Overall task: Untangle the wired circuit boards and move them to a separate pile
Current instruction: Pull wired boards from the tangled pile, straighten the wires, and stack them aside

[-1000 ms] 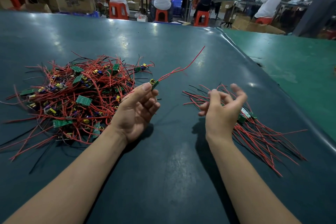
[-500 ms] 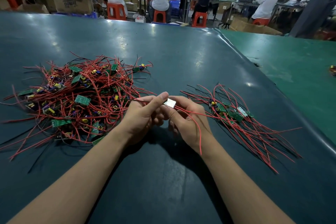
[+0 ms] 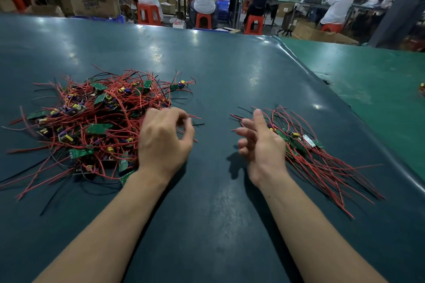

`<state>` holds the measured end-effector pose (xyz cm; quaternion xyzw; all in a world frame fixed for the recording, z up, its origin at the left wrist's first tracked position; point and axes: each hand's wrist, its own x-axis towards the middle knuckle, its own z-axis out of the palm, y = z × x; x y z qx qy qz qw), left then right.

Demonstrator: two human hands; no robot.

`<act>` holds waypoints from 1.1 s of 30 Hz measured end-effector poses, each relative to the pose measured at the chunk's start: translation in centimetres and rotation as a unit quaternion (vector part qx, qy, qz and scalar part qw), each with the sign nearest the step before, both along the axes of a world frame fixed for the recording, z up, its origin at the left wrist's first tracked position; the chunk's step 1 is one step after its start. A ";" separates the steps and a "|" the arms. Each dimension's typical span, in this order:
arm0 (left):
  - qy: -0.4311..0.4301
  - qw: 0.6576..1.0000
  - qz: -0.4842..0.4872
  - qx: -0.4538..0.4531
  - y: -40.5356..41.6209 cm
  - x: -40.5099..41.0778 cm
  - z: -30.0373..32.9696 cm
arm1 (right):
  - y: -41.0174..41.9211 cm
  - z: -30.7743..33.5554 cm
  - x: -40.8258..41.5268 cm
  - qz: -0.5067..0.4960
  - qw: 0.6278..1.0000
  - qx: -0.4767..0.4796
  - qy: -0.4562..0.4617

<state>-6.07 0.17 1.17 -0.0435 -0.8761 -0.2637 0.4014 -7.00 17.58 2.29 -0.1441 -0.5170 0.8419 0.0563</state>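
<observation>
A big tangled heap [image 3: 92, 126] of small green circuit boards with red and black wires lies on the left of the dark green table [image 3: 218, 76]. A smaller, combed-out pile [image 3: 308, 151] of boards with wires trailing toward me lies on the right. My left hand [image 3: 164, 142] hovers palm down at the right edge of the tangled heap, fingers curled and apart, holding nothing. My right hand [image 3: 262, 145] sits just left of the small pile, fingers loosely spread and empty.
A lighter green table [image 3: 368, 80] adjoins on the right, past a raised seam. Beyond the far edge, several people sit on red stools [image 3: 148, 15] at workbenches with cardboard boxes.
Both hands held one wired board between them half a second ago. It is now out of my hands; my right hand has pulled back from the right pile and my left has swung over the heap.
</observation>
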 end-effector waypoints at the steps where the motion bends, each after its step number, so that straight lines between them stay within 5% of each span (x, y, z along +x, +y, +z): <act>1: -0.028 0.998 0.053 -0.028 -0.6 -0.1 0.0 | -0.2 0.0 0.0 0.008 1.000 0.023 0.009; 5: -0.191 0.957 0.198 -0.091 -1.9 -0.5 -0.3 | -0.4 -0.2 -0.1 0.042 0.995 0.077 0.037; 16: -0.189 0.955 0.219 -0.057 -2.7 -1.4 -0.2 | -0.2 -0.3 0.0 0.087 0.989 0.113 0.046; 26: -0.047 0.977 0.203 0.033 -2.1 -1.2 0.0 | -0.1 -0.2 -0.1 0.097 0.988 0.112 0.043; 33: -0.165 0.969 0.176 -0.052 -1.8 -1.5 -0.4 | -0.1 -0.2 -0.3 0.104 0.988 0.111 0.041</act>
